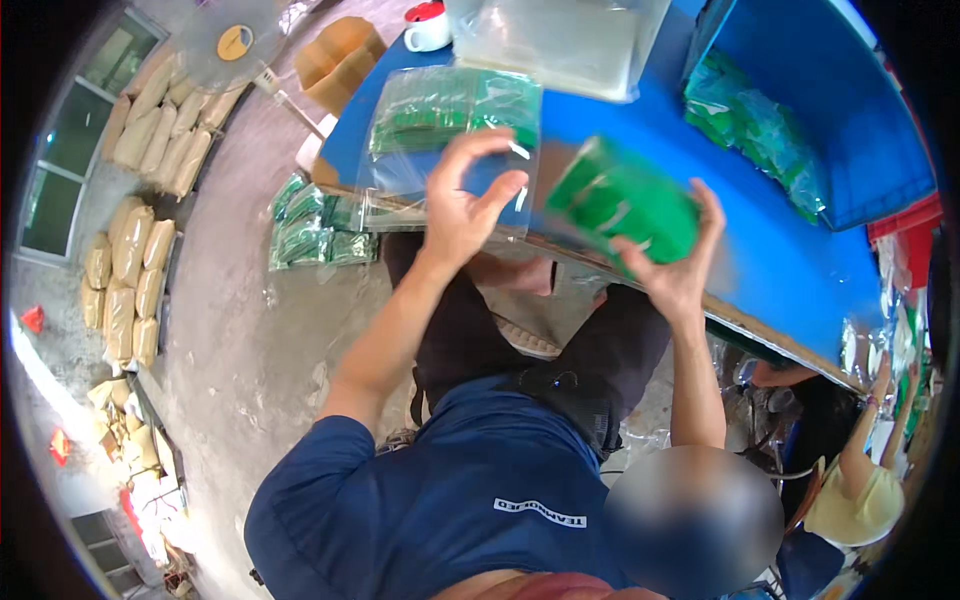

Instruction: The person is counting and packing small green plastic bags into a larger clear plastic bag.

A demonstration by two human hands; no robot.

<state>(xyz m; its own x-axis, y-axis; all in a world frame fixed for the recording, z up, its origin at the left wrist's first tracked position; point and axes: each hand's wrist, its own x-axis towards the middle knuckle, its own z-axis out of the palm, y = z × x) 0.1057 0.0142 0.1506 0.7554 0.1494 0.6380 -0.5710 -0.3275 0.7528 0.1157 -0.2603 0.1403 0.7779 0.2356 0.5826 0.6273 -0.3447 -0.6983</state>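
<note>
My left hand grips the near edge of a clear plastic bag that lies on the blue table and holds several green packets. My right hand holds a stack of green packets, tilted, just right of the bag's mouth and above the table's front edge. The two hands are a short way apart. Both forearms rise from my dark blue shirt at the bottom of the view.
A blue bin with more green packets stands at the right. A pile of clear bags and a white mug sit at the back. Green packets, a cardboard box and tan sacks are on the floor. Another person sits at lower right.
</note>
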